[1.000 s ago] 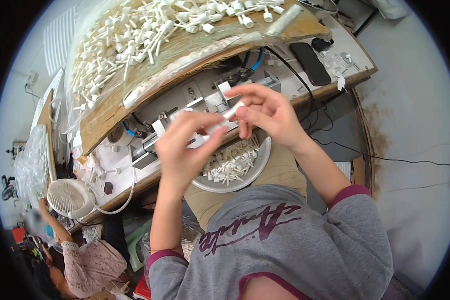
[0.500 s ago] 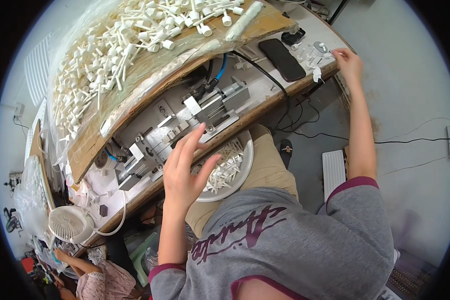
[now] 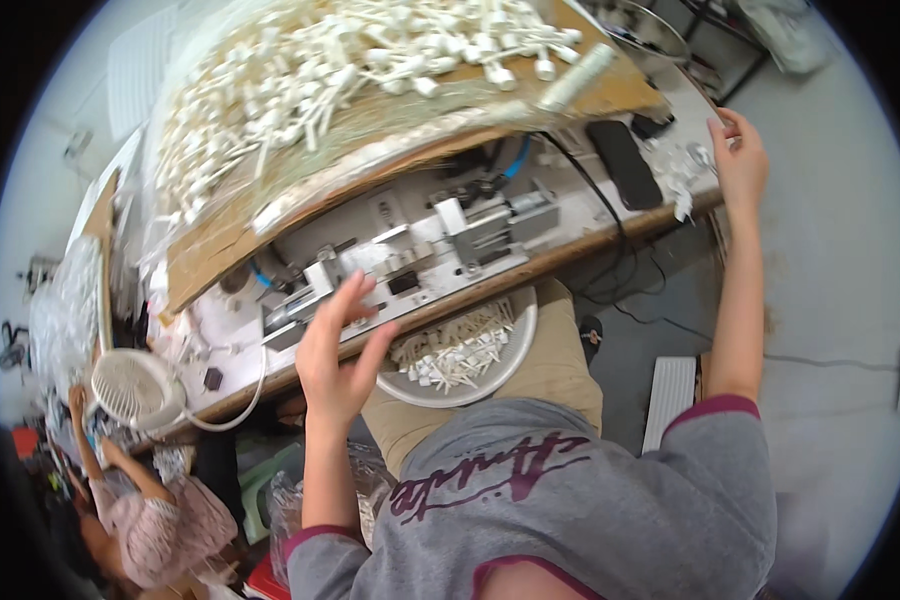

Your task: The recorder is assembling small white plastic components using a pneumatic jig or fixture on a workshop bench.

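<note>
The left hand point(image 3: 332, 368) holds its fingers loosely apart, thumb away from the rest, with nothing seen between them; it hovers just left of the bowl and at the near edge of the metal fixture point(image 3: 407, 260). The right hand point(image 3: 742, 172) reaches to the right end of the tabletop point(image 3: 232, 372), its fingers curled; whether they pinch something small I cannot tell. Small clear and white bits point(image 3: 675, 165) lie just left of it, then a black phone point(image 3: 625, 165) and a dark cable point(image 3: 590, 180) running over the near edge.

The pale bowl point(image 3: 526, 335) sits on the person's lap below the tabletop, holding many short white sticks with caps point(image 3: 460, 352). Beyond the fixture, which has a blue hose point(image 3: 517, 158) at its far side, a cardboard sheet point(image 3: 200, 262) under clear film carries a big pile of white capped sticks point(image 3: 370, 65). Toward the left end are a small dark block point(image 3: 213, 379) and a white fan point(image 3: 138, 388). Farther left, a co-worker in pink point(image 3: 170, 530) sits with arms outstretched.
</note>
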`<action>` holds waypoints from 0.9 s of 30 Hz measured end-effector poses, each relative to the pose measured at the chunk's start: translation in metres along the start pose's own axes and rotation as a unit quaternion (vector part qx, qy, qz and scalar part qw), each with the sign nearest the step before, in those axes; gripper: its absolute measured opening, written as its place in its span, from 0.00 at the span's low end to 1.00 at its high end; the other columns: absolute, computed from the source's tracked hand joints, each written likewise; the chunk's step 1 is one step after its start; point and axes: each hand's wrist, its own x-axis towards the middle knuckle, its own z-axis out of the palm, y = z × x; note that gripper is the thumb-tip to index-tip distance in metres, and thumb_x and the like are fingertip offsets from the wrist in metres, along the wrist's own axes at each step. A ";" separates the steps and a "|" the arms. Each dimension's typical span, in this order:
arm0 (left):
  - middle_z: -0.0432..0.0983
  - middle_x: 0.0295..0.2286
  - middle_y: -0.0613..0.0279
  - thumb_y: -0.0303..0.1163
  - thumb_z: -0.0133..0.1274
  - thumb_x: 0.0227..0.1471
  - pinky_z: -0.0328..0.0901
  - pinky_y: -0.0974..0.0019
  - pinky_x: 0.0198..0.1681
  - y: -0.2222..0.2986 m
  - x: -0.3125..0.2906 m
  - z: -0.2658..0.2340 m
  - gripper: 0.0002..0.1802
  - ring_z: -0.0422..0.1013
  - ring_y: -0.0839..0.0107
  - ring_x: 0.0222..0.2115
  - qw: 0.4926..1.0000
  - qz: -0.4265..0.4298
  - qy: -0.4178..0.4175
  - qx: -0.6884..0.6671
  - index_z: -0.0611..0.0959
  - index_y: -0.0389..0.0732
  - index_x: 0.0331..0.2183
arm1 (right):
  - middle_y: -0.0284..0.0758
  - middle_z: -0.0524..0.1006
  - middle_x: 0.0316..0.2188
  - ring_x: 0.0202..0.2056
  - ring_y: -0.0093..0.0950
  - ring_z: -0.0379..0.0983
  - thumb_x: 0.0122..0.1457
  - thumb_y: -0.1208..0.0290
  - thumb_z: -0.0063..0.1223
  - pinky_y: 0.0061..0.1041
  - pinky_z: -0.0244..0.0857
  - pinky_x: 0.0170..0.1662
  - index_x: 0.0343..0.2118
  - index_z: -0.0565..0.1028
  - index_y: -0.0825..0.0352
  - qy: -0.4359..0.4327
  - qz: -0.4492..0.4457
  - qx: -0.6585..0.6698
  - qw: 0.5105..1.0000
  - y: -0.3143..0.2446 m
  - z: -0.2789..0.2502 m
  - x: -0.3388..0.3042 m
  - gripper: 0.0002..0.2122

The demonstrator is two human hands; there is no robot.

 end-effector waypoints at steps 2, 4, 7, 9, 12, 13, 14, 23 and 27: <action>0.81 0.42 0.54 0.19 0.62 0.47 0.69 0.66 0.45 -0.007 0.026 -0.005 0.27 0.77 0.70 0.36 0.997 0.022 0.072 0.033 0.77 0.35 0.52 | 0.32 0.78 0.29 0.25 0.26 0.72 0.56 0.63 0.61 0.25 0.68 0.31 0.41 0.80 0.60 -0.016 -0.088 0.128 0.988 -0.071 -0.007 -0.007 0.11; 0.80 0.42 0.56 0.21 0.60 0.50 0.69 0.66 0.46 -0.018 0.058 -0.011 0.22 0.76 0.68 0.40 0.989 0.031 0.128 0.063 0.80 0.37 0.49 | 0.32 0.79 0.31 0.27 0.26 0.73 0.57 0.66 0.59 0.25 0.68 0.32 0.40 0.80 0.61 -0.057 -0.186 0.217 0.957 -0.141 0.001 -0.012 0.10; 0.78 0.45 0.56 0.26 0.60 0.52 0.66 0.62 0.51 -0.035 0.112 -0.012 0.19 0.72 0.63 0.48 0.974 0.082 0.160 0.136 0.81 0.41 0.48 | 0.33 0.80 0.39 0.40 0.33 0.76 0.56 0.73 0.57 0.30 0.70 0.42 0.41 0.80 0.61 -0.102 -0.343 0.239 0.903 -0.225 0.034 -0.018 0.09; 0.74 0.49 0.52 0.28 0.61 0.49 0.65 0.55 0.52 -0.056 0.144 -0.005 0.20 0.68 0.51 0.49 0.966 0.079 0.159 0.189 0.81 0.42 0.47 | 0.34 0.78 0.45 0.48 0.36 0.74 0.54 0.77 0.54 0.34 0.69 0.50 0.43 0.79 0.60 -0.164 -0.375 0.223 0.885 -0.270 0.074 -0.017 0.13; 0.73 0.49 0.49 0.29 0.60 0.47 0.65 0.53 0.51 -0.107 0.172 0.002 0.21 0.68 0.46 0.48 0.910 0.028 0.195 0.365 0.81 0.43 0.47 | 0.34 0.78 0.46 0.50 0.34 0.72 0.52 0.80 0.53 0.33 0.69 0.52 0.44 0.78 0.62 -0.140 -0.445 0.203 0.861 -0.328 0.127 -0.025 0.15; 0.73 0.48 0.49 0.30 0.60 0.48 0.65 0.53 0.52 -0.106 0.175 0.000 0.22 0.68 0.46 0.48 0.921 -0.019 0.152 0.359 0.81 0.45 0.47 | 0.34 0.78 0.46 0.50 0.34 0.72 0.51 0.80 0.54 0.33 0.69 0.52 0.43 0.78 0.63 -0.128 -0.461 0.197 0.856 -0.338 0.147 -0.027 0.15; 0.73 0.47 0.48 0.31 0.61 0.48 0.65 0.53 0.52 -0.104 0.178 -0.003 0.22 0.67 0.45 0.49 0.928 -0.063 0.108 0.350 0.81 0.47 0.48 | 0.34 0.78 0.45 0.51 0.33 0.72 0.50 0.80 0.54 0.32 0.69 0.52 0.43 0.78 0.63 -0.116 -0.474 0.189 0.852 -0.343 0.154 -0.026 0.15; 0.77 0.37 0.59 0.32 0.61 0.49 0.68 0.57 0.44 -0.091 0.151 -0.030 0.09 0.74 0.56 0.40 0.971 -0.030 0.058 0.228 0.84 0.47 0.36 | 0.34 0.77 0.38 0.37 0.36 0.77 0.55 0.73 0.58 0.34 0.73 0.39 0.40 0.78 0.62 -0.228 -0.469 0.113 0.845 -0.333 0.126 -0.042 0.09; 0.81 0.33 0.63 0.35 0.62 0.48 0.68 0.59 0.39 -0.087 0.154 -0.029 0.08 0.76 0.61 0.38 0.968 -0.069 0.067 0.230 0.83 0.47 0.34 | 0.34 0.76 0.32 0.31 0.33 0.75 0.53 0.69 0.63 0.31 0.70 0.36 0.33 0.77 0.65 -0.228 -0.405 0.211 0.860 -0.319 0.098 -0.042 0.09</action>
